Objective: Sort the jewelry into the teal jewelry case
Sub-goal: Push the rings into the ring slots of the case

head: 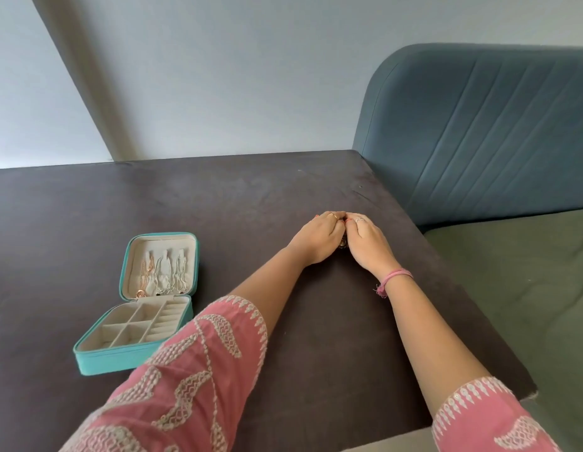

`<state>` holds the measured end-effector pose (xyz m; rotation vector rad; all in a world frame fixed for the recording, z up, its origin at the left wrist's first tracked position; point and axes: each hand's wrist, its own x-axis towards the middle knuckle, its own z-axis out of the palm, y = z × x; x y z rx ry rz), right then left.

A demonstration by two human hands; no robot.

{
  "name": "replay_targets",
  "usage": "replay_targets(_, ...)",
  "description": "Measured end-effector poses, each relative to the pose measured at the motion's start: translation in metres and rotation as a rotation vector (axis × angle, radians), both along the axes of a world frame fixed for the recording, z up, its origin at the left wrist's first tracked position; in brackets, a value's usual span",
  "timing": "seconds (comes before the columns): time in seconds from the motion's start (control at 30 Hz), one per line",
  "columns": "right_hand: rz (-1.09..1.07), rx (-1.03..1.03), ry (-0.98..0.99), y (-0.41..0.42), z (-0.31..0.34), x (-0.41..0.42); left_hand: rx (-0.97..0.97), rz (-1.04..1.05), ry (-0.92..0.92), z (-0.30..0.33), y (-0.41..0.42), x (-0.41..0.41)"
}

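Upholstery in blue-grey, a padded headboard [479,132], is seen at the far right, with a green bed [518,288] below it. A dark table [218,203] is spread across the middle. The teal jewelry case [143,308] is laid open at the near left of the table, chains [162,272] hung in its raised lid. The left hand [319,238] and right hand [368,243] are rested together, well right of the case; their fingers [332,218] are curled over a small dark piece [343,244], but whether it is gripped cannot be told.
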<state>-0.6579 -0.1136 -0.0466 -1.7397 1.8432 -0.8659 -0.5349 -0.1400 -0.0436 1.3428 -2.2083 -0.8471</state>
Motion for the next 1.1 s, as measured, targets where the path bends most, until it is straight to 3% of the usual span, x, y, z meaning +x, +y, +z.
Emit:
replay_targets(0.93,0.055,-0.025,-0.264,0.142,-0.006,0.053,0.157,0.143,0.297,0.003,0.157,0.081)
replay_targets(1.1,0.004,-0.031,-0.389,0.144,-0.005,0.053,0.198,0.270,0.458,0.006,0.162,0.089)
